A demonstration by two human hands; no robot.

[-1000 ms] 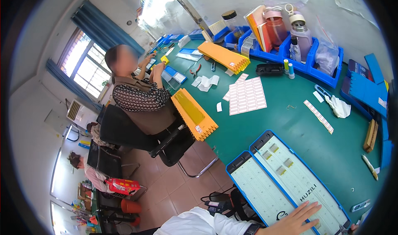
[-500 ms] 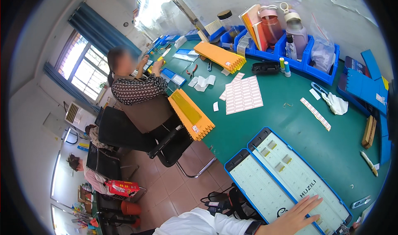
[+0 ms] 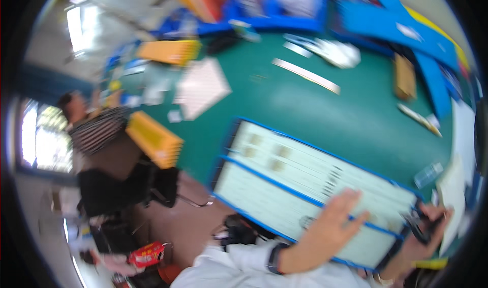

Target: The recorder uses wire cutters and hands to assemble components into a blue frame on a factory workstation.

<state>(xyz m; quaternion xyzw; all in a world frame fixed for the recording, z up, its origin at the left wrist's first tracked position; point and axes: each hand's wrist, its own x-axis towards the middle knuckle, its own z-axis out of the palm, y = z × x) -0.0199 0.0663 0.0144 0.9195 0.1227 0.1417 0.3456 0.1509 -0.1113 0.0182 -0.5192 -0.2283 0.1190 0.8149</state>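
A flat blue-edged board (image 3: 305,161), with two pale panels side by side, lies at the table's near edge. Small yellowish squares (image 3: 277,165) sit on its far panel. My left hand (image 3: 333,229), a dark band at its wrist, rests on the board with its fingers stretched out and apart; it holds nothing. Beside the board's right end, my right hand (image 3: 438,228) is closed round a small black tool (image 3: 421,226). Blur hides the tool's exact kind.
On the green table (image 3: 244,100) lie a label sheet (image 3: 203,87), a label strip (image 3: 305,76), a crumpled white cloth (image 3: 338,54), a wooden block (image 3: 404,77) and a pen-like stick (image 3: 419,119). Blue bins (image 3: 297,13) line the back. Another person (image 3: 99,130) sits at left.
The view has swung to the right, so the table things appear further left, and the picture is blurred. My right hand with the black tool now shows. My left hand stays on the board.
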